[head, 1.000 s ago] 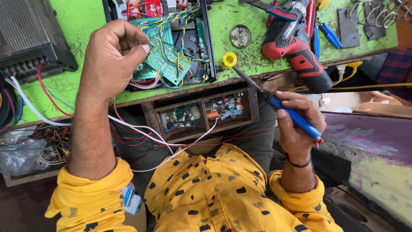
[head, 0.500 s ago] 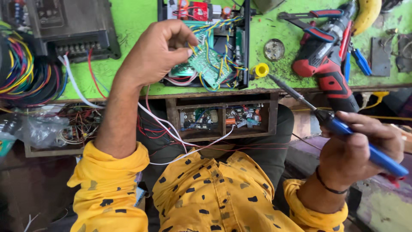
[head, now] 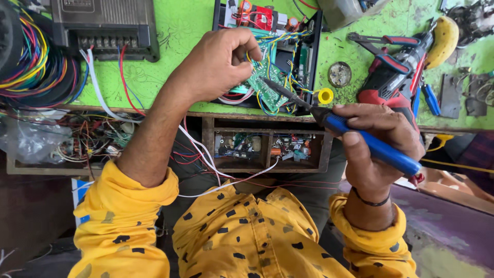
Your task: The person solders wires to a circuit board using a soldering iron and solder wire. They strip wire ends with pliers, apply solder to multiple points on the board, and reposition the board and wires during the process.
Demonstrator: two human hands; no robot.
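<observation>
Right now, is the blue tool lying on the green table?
No, the right hand holds the blue soldering iron up, its tip at the green circuit board under the left hand.

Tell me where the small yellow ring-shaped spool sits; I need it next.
In the head view, the small yellow ring-shaped spool lies on the green bench, right of the green circuit board, above the blue-handled soldering iron.

**Soldering iron at the circuit board**

The left hand (head: 218, 67) pinches the green circuit board (head: 265, 85) with its fingers (head: 247, 51) over the green counter (head: 190, 31). The right hand (head: 375, 144) grips a blue soldering iron (head: 360, 139), whose tip touches the board. A red drill (head: 396, 82) lies to the right, a black box (head: 105, 25) far left.
</observation>
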